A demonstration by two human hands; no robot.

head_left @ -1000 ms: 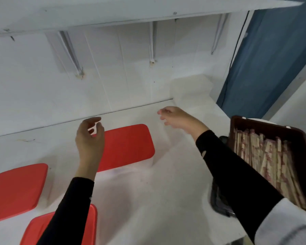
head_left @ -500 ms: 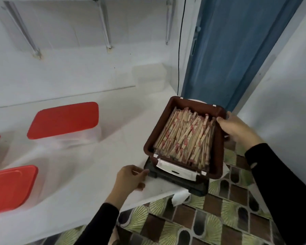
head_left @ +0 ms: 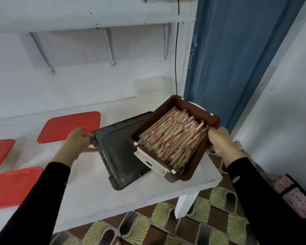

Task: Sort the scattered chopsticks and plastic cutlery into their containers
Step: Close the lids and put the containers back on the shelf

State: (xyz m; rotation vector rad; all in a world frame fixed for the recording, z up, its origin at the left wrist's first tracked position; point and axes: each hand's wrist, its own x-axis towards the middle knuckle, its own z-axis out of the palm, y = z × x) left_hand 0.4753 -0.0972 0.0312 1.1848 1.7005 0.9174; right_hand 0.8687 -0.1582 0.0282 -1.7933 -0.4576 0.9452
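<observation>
Black tray (head_left: 121, 156) now beside box (head_left: 201, 152)

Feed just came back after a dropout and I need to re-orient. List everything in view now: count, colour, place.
brown box: one, reddish brown, right end of the table, overlapping the dark tray
chopsticks: too many to count, tan wrappers with red marks, filling the brown box
dark tray: one, dark grey, on the table, left of the box
red lids: three, red, left part of the table
table: one, white
door: one, blue, behind the box
cable: one, black, down the wall
fabric: one, pink with spots, low at right
left hand: black sleeve, grips the dark tray's left edge
right hand: black sleeve, grips the brown box's right rim
</observation>
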